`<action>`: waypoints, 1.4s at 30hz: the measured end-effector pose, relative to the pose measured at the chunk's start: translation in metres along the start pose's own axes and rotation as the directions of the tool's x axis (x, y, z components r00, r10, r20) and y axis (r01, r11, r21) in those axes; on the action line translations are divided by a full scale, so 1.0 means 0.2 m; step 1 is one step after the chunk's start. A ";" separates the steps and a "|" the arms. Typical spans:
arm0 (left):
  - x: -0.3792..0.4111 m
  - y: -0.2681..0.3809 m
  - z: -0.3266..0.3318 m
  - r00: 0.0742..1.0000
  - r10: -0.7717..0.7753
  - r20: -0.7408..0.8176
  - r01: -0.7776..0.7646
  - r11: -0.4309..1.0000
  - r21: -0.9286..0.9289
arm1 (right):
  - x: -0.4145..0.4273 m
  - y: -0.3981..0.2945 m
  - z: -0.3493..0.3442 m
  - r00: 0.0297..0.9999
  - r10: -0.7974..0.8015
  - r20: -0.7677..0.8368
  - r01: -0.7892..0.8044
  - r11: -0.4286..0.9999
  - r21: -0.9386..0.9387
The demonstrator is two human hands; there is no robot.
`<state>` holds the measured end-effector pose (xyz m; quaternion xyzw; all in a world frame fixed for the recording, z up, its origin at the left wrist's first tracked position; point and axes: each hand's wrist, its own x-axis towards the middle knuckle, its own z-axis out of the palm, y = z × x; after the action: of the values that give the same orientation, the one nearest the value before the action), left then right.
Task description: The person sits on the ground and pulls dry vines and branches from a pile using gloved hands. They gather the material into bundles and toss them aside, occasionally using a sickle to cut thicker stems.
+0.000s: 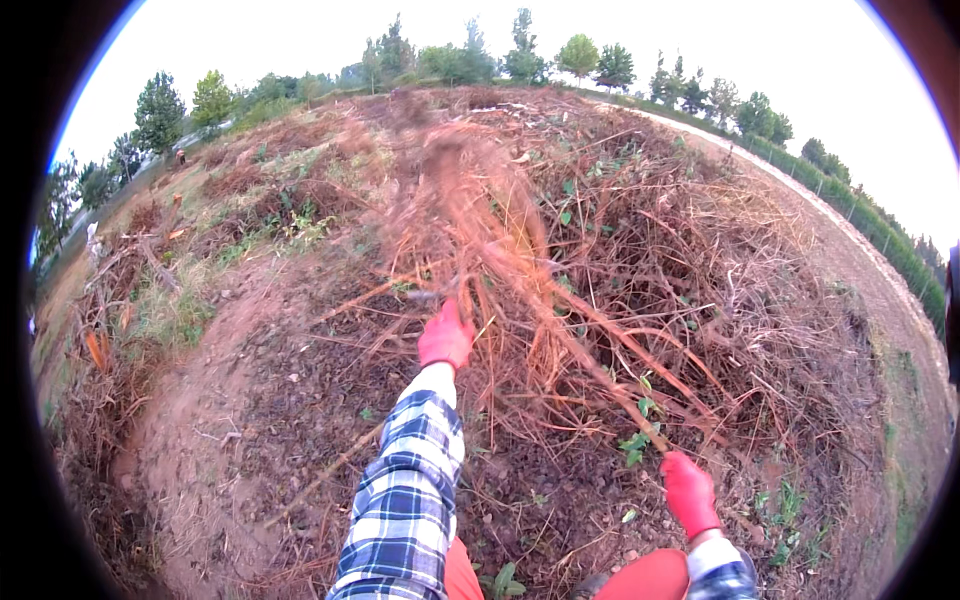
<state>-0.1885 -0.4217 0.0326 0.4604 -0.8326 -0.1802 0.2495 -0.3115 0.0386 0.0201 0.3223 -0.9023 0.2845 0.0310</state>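
A red glove covers my left hand [446, 337], which is closed at the near side of a blurred bundle of dry, reddish-brown brush [480, 217]. The exact stems in its grip are hard to make out. Lower and to the right, my right hand [688, 491], also in a red glove, is shut around the near end of a long woody stem [600, 371]. That stem slants up and away to the left into the bundle. Motion blur smears the bundle's far end. Green leaves [636, 444] show beside the stem, just short of my right hand.
A tangled heap of dry brush [675, 262] spreads ahead and to the right. Bare reddish soil [217, 375] lies to the left, with cut stumps [97, 349] beyond it. A pale dirt track [810, 187] and a green fence [885, 232] curve along the right.
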 end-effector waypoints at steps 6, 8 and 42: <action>-0.32 -0.80 -0.07 0.927 -0.232 0.295 0.237 0.971 0.020 | 0.13 0.02 0.42 0.956 -0.076 0.283 0.127 0.978 -0.166; -0.47 -0.97 -0.14 0.939 -0.262 0.225 0.303 0.936 -0.178 | 0.18 -0.07 0.49 0.943 -0.101 0.317 0.162 0.972 -0.170; -0.29 -1.46 -0.60 0.819 -0.527 0.228 0.142 -0.199 -0.970 | 0.29 -0.14 0.60 0.970 -0.046 0.238 0.127 0.933 -0.336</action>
<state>0.1057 -0.5303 -0.0386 0.3526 -0.2270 -0.7221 0.5503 -0.3256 -0.0762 -0.0525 0.3816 -0.9209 0.0800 -0.0027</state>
